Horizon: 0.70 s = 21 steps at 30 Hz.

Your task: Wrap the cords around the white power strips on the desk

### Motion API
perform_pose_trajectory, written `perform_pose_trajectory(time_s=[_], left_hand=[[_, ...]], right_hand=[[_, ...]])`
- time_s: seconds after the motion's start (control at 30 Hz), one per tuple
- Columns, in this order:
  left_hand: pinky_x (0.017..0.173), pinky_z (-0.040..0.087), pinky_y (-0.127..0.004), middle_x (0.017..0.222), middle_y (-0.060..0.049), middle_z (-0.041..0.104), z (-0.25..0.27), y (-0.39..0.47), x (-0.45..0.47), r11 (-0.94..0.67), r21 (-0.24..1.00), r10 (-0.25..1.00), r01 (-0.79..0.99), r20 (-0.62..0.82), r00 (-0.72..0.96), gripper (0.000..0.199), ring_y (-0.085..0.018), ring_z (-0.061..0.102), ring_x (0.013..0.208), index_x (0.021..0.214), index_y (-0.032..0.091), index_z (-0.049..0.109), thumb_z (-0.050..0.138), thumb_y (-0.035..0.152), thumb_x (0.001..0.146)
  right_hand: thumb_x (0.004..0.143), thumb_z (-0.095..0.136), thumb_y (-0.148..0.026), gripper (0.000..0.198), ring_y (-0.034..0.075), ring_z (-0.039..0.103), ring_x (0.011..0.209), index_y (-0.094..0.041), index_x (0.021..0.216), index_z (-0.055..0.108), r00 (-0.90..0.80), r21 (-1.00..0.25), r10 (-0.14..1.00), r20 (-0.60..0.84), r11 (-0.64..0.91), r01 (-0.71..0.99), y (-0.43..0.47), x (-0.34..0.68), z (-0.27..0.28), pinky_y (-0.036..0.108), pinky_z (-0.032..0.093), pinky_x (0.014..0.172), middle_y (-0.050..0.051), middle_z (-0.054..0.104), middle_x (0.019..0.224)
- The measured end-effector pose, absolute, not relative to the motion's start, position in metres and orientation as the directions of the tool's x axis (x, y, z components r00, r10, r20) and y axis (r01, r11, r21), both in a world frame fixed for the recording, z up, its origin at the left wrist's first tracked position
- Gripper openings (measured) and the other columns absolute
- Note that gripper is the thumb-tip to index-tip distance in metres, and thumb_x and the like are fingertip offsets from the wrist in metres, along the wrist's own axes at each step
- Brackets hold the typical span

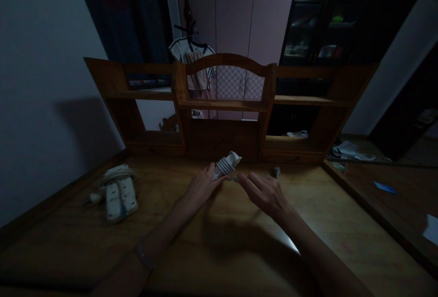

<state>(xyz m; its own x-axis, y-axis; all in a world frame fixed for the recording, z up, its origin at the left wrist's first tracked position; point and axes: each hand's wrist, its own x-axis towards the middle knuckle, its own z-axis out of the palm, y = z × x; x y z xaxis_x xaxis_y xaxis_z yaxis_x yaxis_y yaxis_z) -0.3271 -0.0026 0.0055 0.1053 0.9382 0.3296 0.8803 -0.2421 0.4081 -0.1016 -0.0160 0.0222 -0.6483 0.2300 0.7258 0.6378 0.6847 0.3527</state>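
White cord-wrapped strip (226, 164) is slanting fwd-right from L hand (204, 181), which is gripping it; R hand (263, 190) is pinching cord (233, 179).

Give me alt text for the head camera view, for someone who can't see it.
A person's left hand holds a white object wound with pale cord, while the right hand pinches the cord, above a wooden desk. A cord-wrapped white power strip lies at left; a shelf unit stands behind.
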Motion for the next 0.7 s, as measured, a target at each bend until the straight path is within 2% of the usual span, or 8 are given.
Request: perform_pose_trajectory(time_s=[0.1, 0.23, 0.33, 0.43, 0.5, 0.57, 0.7], left_hand=[[0.065, 0.041, -0.027, 0.098, -0.01, 0.064, 0.005, -0.004, -0.329, -0.292, 0.43, 0.93, 0.854, 0.336, 0.149, 0.044, -0.023, 0.063, 0.083, 0.107, 0.02, 0.047, 0.046, 0.058, 0.085], [0.065, 0.041, -0.027, 0.095, -0.008, 0.063, 0.002, -0.007, -0.326, -0.304, 0.364, 0.919, 0.881, 0.354, 0.171, 0.041, -0.022, 0.062, 0.082, 0.107, 0.02, 0.046, 0.053, 0.052, 0.082], [0.065, 0.042, -0.028, 0.099, -0.01, 0.062, -0.001, -0.01, -0.32, -0.293, 0.291, 0.916, 0.911, 0.359, 0.18, 0.051, -0.024, 0.062, 0.083, 0.109, 0.02, 0.047, 0.057, 0.058, 0.077], [0.066, 0.042, -0.029, 0.099, -0.01, 0.062, -0.004, -0.015, -0.313, -0.314, 0.224, 0.91, 0.923, 0.347, 0.225, 0.058, -0.025, 0.062, 0.084, 0.111, 0.019, 0.047, 0.051, 0.066, 0.077], [0.066, 0.042, -0.03, 0.098, -0.01, 0.062, -0.006, -0.019, -0.308, -0.35, 0.178, 0.9, 0.92, 0.335, 0.278, 0.057, -0.025, 0.062, 0.084, 0.113, 0.02, 0.048, 0.044, 0.066, 0.081], [0.066, 0.043, -0.03, 0.098, -0.009, 0.062, -0.009, -0.022, -0.303, -0.402, 0.117, 0.881, 0.908, 0.32, 0.349, 0.055, -0.025, 0.062, 0.084, 0.114, 0.021, 0.049, 0.041, 0.066, 0.083], [0.068, 0.043, -0.03, 0.097, -0.008, 0.062, -0.013, -0.027, -0.292, -0.534, 0.002, 0.809, 0.846, 0.292, 0.51, 0.058, -0.024, 0.062, 0.084, 0.118, 0.023, 0.05, 0.044, 0.066, 0.081]], right_hand=[[0.093, 0.047, -0.014, 0.023, 0.009, 0.049, 0.06, -0.017, 0.114, 0.056, -0.631, 0.338, 0.242, 0.737, 0.676, 0.655, -0.016, -0.102, 0.023, 0.026, 0.028, 0.053, -0.001, 0.055, 0.068], [0.092, 0.048, -0.015, 0.023, 0.009, 0.049, 0.06, -0.016, 0.114, 0.056, -0.621, 0.329, 0.233, 0.748, 0.683, 0.652, -0.016, -0.102, 0.025, 0.025, 0.03, 0.054, -0.001, 0.055, 0.069], [0.092, 0.048, -0.015, 0.022, 0.009, 0.049, 0.06, -0.015, 0.113, 0.056, -0.654, 0.348, 0.214, 0.726, 0.706, 0.617, -0.018, -0.104, 0.025, 0.026, 0.03, 0.053, -0.001, 0.055, 0.069], [0.092, 0.046, -0.013, 0.021, 0.01, 0.049, 0.06, -0.014, 0.11, 0.057, -0.706, 0.379, 0.2, 0.68, 0.728, 0.571, -0.02, -0.107, 0.024, 0.026, 0.029, 0.053, -0.001, 0.055, 0.069], [0.093, 0.047, -0.017, 0.016, 0.01, 0.048, 0.06, -0.015, 0.104, 0.058, -0.722, 0.385, 0.196, 0.663, 0.738, 0.554, -0.02, -0.106, 0.026, 0.026, 0.029, 0.053, 0.0, 0.055, 0.071], [0.093, 0.05, -0.024, 0.013, 0.01, 0.048, 0.059, -0.017, 0.089, 0.06, -0.692, 0.36, 0.212, 0.69, 0.729, 0.582, -0.018, -0.101, 0.03, 0.025, 0.028, 0.053, -0.001, 0.054, 0.07], [0.09, 0.055, -0.036, 0.032, 0.008, 0.043, 0.052, -0.017, 0.065, 0.051, -0.57, 0.272, 0.272, 0.775, 0.671, 0.69, -0.01, -0.08, 0.04, 0.025, 0.025, 0.052, -0.003, 0.047, 0.059]])
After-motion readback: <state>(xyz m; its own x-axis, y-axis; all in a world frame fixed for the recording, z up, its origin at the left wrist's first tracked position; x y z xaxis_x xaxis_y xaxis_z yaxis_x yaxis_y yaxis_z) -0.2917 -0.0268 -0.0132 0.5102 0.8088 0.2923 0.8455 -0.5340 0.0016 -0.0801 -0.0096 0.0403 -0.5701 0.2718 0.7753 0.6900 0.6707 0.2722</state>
